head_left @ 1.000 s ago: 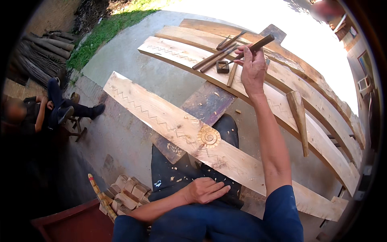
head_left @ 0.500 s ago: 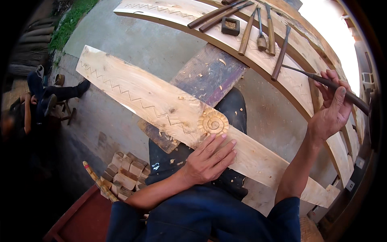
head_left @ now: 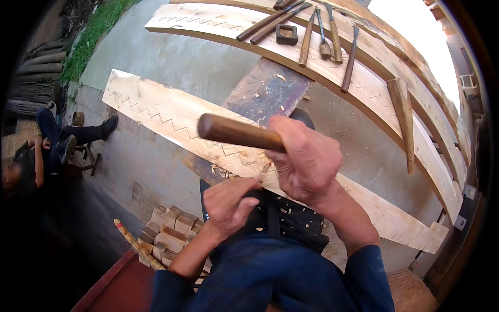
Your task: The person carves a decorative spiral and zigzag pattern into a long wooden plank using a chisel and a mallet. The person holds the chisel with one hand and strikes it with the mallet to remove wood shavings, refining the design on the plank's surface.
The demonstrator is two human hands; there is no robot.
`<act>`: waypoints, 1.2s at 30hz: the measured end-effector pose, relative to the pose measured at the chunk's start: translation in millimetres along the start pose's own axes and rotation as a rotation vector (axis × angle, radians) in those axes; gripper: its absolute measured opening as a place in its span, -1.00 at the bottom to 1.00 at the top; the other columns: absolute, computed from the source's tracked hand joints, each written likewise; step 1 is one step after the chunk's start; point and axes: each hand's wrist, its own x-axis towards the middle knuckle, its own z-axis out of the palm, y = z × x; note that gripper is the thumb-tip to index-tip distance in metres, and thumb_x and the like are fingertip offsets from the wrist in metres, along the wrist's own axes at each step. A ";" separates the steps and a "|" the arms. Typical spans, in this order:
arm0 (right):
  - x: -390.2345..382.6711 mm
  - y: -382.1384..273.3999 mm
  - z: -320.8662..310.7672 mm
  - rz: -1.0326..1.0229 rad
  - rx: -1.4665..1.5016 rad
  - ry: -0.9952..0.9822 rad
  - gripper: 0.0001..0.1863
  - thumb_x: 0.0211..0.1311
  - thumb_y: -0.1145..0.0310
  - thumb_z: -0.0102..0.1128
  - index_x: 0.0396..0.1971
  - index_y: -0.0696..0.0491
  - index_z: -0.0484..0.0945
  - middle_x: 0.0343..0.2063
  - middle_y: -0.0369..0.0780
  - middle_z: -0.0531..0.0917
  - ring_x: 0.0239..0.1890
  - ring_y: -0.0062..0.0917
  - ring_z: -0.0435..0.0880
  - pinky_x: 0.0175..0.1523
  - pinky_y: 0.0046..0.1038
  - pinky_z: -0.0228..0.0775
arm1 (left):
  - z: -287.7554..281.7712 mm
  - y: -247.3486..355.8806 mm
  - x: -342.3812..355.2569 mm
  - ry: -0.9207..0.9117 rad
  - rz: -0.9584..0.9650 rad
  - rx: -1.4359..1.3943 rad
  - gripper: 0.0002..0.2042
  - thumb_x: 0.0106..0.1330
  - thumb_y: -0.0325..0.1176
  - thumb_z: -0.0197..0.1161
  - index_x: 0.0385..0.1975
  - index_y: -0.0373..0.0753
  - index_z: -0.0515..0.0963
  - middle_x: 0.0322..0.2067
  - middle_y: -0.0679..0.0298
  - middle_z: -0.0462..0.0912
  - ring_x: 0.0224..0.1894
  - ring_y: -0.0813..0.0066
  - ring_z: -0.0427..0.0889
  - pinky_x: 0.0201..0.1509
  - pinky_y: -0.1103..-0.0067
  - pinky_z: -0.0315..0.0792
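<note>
My right hand (head_left: 306,158) is closed around the dark wooden handle of a carving chisel (head_left: 239,132). Its handle butt rises to the left, while the blade is hidden beneath the hand. My left hand (head_left: 228,205) sits low at the near edge of a long pale plank (head_left: 150,112), thumb apart and fingers stretched toward the carved round rosette (head_left: 264,162). No tool shows in the left hand. Most of the rosette is covered by my hands. A zigzag line is cut along the plank, which lies across my lap and a stained support board (head_left: 265,91).
Several chisels (head_left: 349,60), a small dark square box (head_left: 286,34) and a tapered wooden piece (head_left: 401,114) rest on the curved beams (head_left: 208,34) beyond. Wood blocks (head_left: 171,234) are piled at lower left beside a red tray (head_left: 112,281). A seated person (head_left: 47,135) is at far left.
My right hand has swung from the far right to above the rosette, turning the chisel so its butt points left. My left hand has lifted off the plank and shifted left.
</note>
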 end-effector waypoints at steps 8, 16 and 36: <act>-12.4 -52.9 116.5 -0.053 0.103 -0.200 -0.65 0.33 0.33 0.35 0.03 0.18 0.72 -0.56 -0.31 0.47 -0.57 -0.57 0.62 -0.49 -0.47 0.45 | -161.4 -29.1 26.8 0.234 -0.571 -0.702 0.06 0.54 0.60 -0.23 0.42 -0.47 0.47 0.07 -0.15 0.78 0.06 0.23 0.79 0.20 0.42 0.61; -7.0 -44.6 137.3 0.066 0.141 -0.146 -0.68 0.36 0.28 0.39 -0.04 0.20 0.70 -0.57 -0.29 0.49 -0.58 -0.55 0.64 -0.47 -0.46 0.50 | -185.2 -45.9 109.0 -0.189 -0.628 -0.661 0.24 0.40 0.72 -0.35 0.39 -0.59 0.46 0.10 -0.32 0.75 -0.06 -0.03 0.89 -0.04 0.25 0.81; -6.3 -39.3 142.9 0.112 0.158 -0.186 -0.57 0.30 0.21 0.47 -0.02 0.25 0.70 -0.53 -0.21 0.59 -0.54 -0.47 0.72 -0.47 -0.41 0.57 | -179.6 -45.1 131.1 -0.329 -0.632 -0.406 0.28 0.35 0.75 -0.32 0.18 -0.68 0.59 0.05 -0.30 0.78 -0.13 0.09 0.90 -0.14 0.37 0.81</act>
